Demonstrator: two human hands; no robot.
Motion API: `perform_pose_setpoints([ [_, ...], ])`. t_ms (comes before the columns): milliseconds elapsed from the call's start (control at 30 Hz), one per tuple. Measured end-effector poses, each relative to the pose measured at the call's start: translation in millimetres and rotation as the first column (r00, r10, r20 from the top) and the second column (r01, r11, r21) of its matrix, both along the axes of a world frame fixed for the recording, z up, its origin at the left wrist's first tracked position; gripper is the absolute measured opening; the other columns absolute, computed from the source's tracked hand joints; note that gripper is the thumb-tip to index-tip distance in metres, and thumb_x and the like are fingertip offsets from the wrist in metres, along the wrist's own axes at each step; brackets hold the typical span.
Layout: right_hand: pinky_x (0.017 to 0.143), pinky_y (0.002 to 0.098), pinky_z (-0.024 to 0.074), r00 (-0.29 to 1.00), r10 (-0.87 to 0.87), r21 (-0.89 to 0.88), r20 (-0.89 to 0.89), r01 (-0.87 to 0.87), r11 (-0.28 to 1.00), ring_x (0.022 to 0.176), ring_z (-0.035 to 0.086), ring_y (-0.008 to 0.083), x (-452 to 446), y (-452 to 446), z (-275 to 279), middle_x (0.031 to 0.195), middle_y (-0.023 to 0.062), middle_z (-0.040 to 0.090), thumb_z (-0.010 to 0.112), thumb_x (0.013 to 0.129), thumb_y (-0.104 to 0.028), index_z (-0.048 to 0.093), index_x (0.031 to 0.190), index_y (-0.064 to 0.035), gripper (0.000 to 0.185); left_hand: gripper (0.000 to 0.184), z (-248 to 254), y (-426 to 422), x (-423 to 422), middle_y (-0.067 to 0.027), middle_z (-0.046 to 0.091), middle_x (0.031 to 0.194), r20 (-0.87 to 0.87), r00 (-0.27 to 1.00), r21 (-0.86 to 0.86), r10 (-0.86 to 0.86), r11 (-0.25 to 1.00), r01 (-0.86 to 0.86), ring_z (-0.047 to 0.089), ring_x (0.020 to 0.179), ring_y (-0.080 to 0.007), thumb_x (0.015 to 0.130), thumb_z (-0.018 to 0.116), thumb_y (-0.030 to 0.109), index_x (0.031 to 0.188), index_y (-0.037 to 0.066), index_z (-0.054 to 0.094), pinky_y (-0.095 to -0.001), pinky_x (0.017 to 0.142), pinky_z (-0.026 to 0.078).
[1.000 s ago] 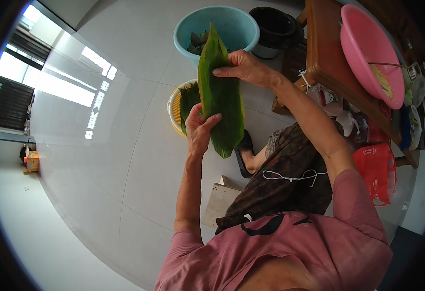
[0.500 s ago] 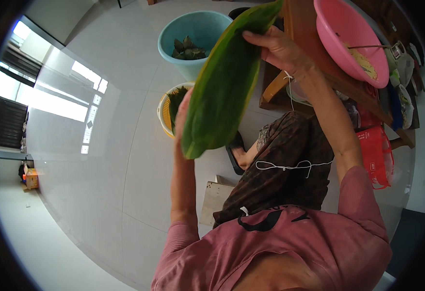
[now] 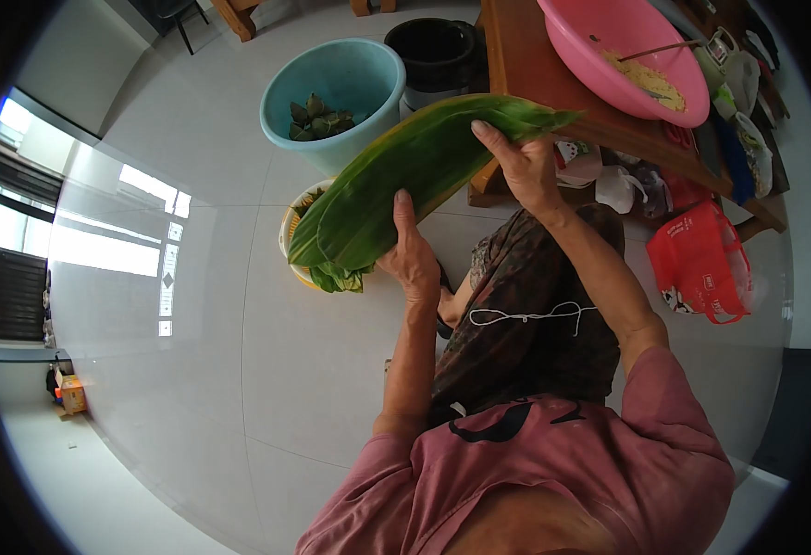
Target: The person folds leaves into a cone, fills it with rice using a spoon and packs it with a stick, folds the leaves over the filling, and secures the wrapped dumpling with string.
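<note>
Long broad green leaves (image 3: pixel 391 180), at least two overlapping, stretch between my two hands above the floor. My left hand (image 3: pixel 412 259) grips their lower edge toward the wide end, thumb pressed on top. Near the narrow end, my right hand (image 3: pixel 527 174) pinches them with its thumb on the upper face. More leaves (image 3: pixel 340 277) stick out of a white and yellow basket (image 3: pixel 287 227) just beyond my left hand, partly covered by the held leaves. A light-blue tub (image 3: pixel 280 92) behind it has several green leaf-wrapped bundles (image 3: pixel 317 120) inside.
At the upper right, a pink basin (image 3: pixel 563 28) with yellowish grains and a stick stands on a wooden table (image 3: pixel 516 69). A black pot (image 3: pixel 431 46) is beside the tub. White string (image 3: pixel 526 317) lies over my leg, and a red bag (image 3: pixel 697 259) stands at right.
The leaves have swung from steeply upright to a flatter slant. My right hand has come down, while my left hand has shifted right and its thumb now shows on top.
</note>
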State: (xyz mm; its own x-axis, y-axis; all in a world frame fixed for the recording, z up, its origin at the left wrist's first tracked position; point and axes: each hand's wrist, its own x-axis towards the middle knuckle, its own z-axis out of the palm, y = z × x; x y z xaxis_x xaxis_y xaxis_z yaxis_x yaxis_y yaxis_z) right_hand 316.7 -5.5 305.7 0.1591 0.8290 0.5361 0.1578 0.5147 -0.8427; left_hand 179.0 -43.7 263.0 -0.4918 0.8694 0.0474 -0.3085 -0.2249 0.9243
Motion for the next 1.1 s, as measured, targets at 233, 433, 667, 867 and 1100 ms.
perform_pose_setpoints([
  [233,0.076,0.0257,0.0487,0.984,-0.111,0.165,0.137,0.088,0.982,0.086,0.062,0.0157,-5,-5,-14,0.095,0.0104,0.063,0.055,0.085,-0.004,0.057,0.106,0.001,0.022,0.026,0,2,11,-0.0114,0.057,0.103,-0.234,0.968,0.177,0.091,0.983,-0.049,0.054,0.091,-0.0186,0.086,0.055,0.007,0.107,-0.007,0.052,-0.0291,0.081,0.044],
  [433,0.085,0.0302,0.0489,0.798,-0.166,0.381,0.579,-0.085,0.921,0.102,0.059,0.0255,13,-2,-14,0.106,0.018,0.059,0.056,0.079,0.002,0.053,0.115,-0.0003,0.036,0.031,-7,7,9,-0.0117,0.055,0.107,-0.305,0.949,0.229,0.083,0.973,-0.011,0.053,0.094,-0.018,0.082,0.06,0.005,0.11,-0.006,0.051,-0.029,0.082,0.044],
  [667,0.061,0.0206,0.0437,0.992,-0.099,0.019,0.076,0.098,0.995,0.068,0.053,0.0054,14,7,-26,0.08,0.0027,0.063,0.059,0.086,-0.012,0.061,0.102,-0.0002,0.021,0.025,6,5,9,-0.0097,0.058,0.099,-0.108,0.994,0.032,-0.008,0.999,0.011,0.054,0.087,-0.0167,0.084,0.06,0.009,0.103,-0.007,0.054,-0.0286,0.079,0.044],
  [867,0.074,0.0261,0.0486,0.937,-0.137,0.064,0.32,0.123,0.99,0.085,0.063,0.0157,7,-7,-9,0.091,0.012,0.065,0.059,0.082,-0.006,0.06,0.105,0.001,0.024,0.026,3,6,13,-0.0096,0.058,0.1,-0.13,0.991,0.107,0.024,0.994,-0.01,0.054,0.089,-0.0163,0.084,0.059,0.008,0.105,-0.007,0.054,-0.0277,0.079,0.044],
  [1100,0.085,0.0319,0.0503,0.599,-0.286,0.398,0.748,-0.06,0.916,0.1,0.059,0.0254,18,-2,-19,0.111,0.0146,0.058,0.057,0.073,0.001,0.056,0.111,-0.003,0.038,0.02,0,10,12,-0.0121,0.059,0.099,-0.375,0.923,0.263,0.084,0.965,0.019,0.056,0.087,-0.0178,0.086,0.053,0.003,0.103,-0.007,0.054,-0.0283,0.077,0.045],
])
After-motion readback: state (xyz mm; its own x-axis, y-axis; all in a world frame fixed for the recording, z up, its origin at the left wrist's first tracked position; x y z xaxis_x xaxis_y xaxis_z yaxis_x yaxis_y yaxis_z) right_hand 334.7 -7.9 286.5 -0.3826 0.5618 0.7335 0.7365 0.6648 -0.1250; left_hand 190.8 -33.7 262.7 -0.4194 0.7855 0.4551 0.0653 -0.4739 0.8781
